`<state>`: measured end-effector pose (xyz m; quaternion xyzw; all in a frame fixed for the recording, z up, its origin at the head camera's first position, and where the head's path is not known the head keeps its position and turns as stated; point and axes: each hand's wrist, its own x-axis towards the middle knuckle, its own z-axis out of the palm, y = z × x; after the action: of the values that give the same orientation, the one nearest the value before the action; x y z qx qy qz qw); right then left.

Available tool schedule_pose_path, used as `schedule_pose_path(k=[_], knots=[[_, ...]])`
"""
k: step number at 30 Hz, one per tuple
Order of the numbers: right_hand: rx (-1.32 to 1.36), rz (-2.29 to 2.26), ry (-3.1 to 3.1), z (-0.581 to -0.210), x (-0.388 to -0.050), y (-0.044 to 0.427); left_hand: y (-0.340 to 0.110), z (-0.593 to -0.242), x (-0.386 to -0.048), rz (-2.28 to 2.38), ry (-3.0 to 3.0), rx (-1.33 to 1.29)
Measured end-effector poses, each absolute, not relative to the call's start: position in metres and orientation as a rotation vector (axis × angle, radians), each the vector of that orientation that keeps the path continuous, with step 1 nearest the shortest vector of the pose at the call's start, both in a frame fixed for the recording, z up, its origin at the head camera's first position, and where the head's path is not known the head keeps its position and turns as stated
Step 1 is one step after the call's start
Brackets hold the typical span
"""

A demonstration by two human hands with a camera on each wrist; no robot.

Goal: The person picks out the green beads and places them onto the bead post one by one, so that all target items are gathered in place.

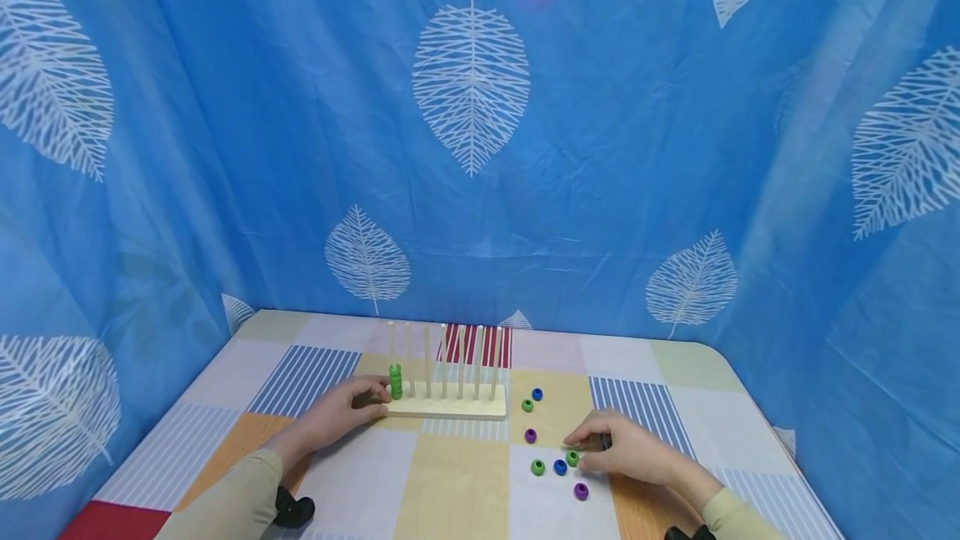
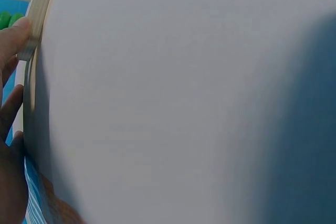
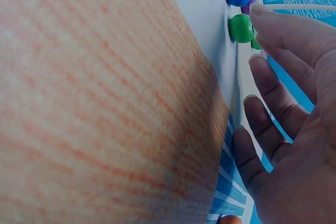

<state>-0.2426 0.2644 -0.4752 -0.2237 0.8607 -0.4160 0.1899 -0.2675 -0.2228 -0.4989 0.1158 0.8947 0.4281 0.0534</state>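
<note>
A pale wooden rack of upright pegs [image 1: 450, 408] stands toward the back of the table, green beads [image 1: 396, 383] stacked on its leftmost peg. The left hand [image 1: 347, 411] grips the base's left end, thumb at the front; the left wrist view shows the thumb [image 2: 14, 38] against the wooden edge. On the right, the right hand [image 1: 626, 448] hovers around a loose green bead [image 1: 573, 458], thumb and forefinger on either side and apart. Its other fingers are loosely bent in the right wrist view, near the green bead [image 3: 241, 28].
Loose beads lie right of the rack: blue [image 1: 560, 467], green [image 1: 537, 467], purple [image 1: 581, 492], another purple [image 1: 531, 436], with a green [image 1: 527, 406] and a blue [image 1: 537, 394] farther back. An orange round thing [image 3: 230, 219] shows low in the right wrist view. A blue curtain [image 1: 472, 257] surrounds the table.
</note>
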Motion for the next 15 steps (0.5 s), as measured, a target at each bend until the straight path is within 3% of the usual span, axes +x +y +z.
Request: schedule_pose_path(k=[15], knots=[[-0.729, -1.087, 2.482, -0.4730, -0.2469, 0.2670, -0.2243, -0.5004, -0.2653, 1.294, 2.727, 0.377]])
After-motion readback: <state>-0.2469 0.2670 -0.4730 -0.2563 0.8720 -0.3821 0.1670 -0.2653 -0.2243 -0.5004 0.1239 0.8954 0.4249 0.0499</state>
